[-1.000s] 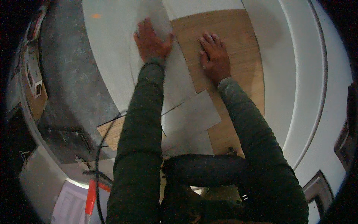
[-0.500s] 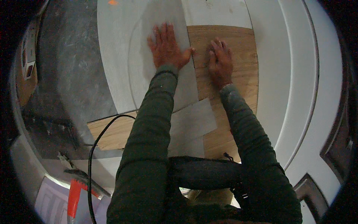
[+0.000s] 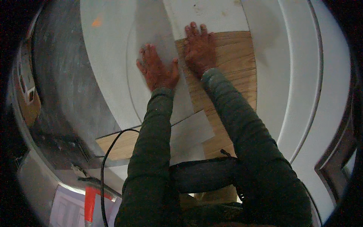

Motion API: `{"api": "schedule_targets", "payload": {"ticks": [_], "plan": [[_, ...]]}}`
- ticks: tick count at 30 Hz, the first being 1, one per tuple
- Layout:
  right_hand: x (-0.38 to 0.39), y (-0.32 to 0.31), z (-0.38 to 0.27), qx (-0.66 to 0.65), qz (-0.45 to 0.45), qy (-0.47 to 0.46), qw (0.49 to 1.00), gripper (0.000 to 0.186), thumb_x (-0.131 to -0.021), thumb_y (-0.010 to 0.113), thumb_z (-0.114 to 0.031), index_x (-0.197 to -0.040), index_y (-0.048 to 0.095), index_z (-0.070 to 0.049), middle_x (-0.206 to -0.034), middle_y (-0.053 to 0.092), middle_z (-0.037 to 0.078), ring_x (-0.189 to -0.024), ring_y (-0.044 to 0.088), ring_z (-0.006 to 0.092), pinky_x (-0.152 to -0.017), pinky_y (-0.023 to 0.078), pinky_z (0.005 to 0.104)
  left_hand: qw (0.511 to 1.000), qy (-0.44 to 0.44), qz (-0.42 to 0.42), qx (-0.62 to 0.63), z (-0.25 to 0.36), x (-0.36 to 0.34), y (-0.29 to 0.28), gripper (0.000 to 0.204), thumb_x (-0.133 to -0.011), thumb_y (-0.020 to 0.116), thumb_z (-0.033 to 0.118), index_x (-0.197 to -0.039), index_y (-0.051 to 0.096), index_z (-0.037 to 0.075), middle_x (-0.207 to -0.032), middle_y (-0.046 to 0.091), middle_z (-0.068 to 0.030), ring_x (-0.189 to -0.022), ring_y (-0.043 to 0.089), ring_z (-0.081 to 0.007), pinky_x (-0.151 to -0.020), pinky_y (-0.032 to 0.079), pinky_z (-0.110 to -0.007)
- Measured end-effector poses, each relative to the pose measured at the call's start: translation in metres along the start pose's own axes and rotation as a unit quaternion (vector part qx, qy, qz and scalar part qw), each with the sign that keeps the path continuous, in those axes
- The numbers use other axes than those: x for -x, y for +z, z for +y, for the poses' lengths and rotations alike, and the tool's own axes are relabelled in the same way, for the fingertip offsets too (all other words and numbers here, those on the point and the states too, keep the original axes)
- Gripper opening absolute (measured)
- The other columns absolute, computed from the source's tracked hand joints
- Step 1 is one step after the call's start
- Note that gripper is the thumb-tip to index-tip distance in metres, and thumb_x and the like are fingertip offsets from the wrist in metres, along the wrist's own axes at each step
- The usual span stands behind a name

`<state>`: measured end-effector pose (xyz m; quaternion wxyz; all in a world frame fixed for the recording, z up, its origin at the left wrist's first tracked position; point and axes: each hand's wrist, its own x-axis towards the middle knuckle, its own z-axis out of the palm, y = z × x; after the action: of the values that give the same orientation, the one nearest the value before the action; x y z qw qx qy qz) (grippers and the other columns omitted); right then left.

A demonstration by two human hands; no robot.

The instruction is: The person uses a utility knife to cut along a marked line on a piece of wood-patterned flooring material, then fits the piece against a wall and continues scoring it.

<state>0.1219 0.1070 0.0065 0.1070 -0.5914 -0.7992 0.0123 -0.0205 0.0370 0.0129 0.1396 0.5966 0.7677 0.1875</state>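
My left hand point(image 3: 157, 70) lies palm down with fingers spread on a pale grey sheet point(image 3: 113, 68), its thumb near the sheet's right edge. To its right, my right hand point(image 3: 199, 49) rests flat at the far left corner of a wood-grain panel point(image 3: 236, 70). Its fingertips reach over the far edge onto a whitish surface point(image 3: 208, 13). Neither hand grips anything. Nearer me, a smaller grey piece point(image 3: 191, 130) lies across the wood grain, and another wood-grain strip point(image 3: 119, 145) lies partly under my left sleeve.
A black cable point(image 3: 103, 174) loops on the left beside my left arm. Dark grey surface point(image 3: 64, 75) stretches along the left. White curved moulding point(image 3: 298, 75) runs down the right side. A red-and-grey object point(image 3: 90, 204) sits at the lower left.
My right hand has moved left and away from me, from the panel's middle to its far left corner, and its fingers have straightened. My left hand has slid toward me on the grey sheet.
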Motion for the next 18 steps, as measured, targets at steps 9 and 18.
{"api": "schedule_targets", "payload": {"ticks": [9, 18], "plan": [[0.008, 0.000, -0.007, -0.072, -0.005, 0.015, 0.997, 0.048, -0.093, 0.045, -0.030, -0.137, 0.047, -0.012, -0.152, 0.034, 0.007, -0.139, 0.029, 0.0331, -0.113, 0.017, 0.0547, 0.988, 0.009, -0.060, -0.143, 0.004, 0.002, -0.004, 0.080, -0.084, 0.058, 0.048, -0.145, 0.028, 0.007, -0.155, 0.022, -0.0117, -0.145, 0.012, -0.0315, -0.112, 0.010, -0.060], [0.013, -0.030, 0.000, -0.187, -0.041, -0.045, 0.980, 0.050, -0.075, 0.072, -0.024, -0.121, 0.058, -0.010, -0.116, 0.053, 0.009, -0.113, 0.048, 0.0279, -0.107, 0.027, 0.0515, 0.988, -0.023, -0.062, -0.136, -0.006, 0.008, 0.002, 0.058, -0.093, 0.046, 0.027, -0.147, 0.029, 0.012, -0.158, 0.019, -0.0044, -0.146, 0.012, -0.0263, -0.115, 0.009, -0.057]]}}
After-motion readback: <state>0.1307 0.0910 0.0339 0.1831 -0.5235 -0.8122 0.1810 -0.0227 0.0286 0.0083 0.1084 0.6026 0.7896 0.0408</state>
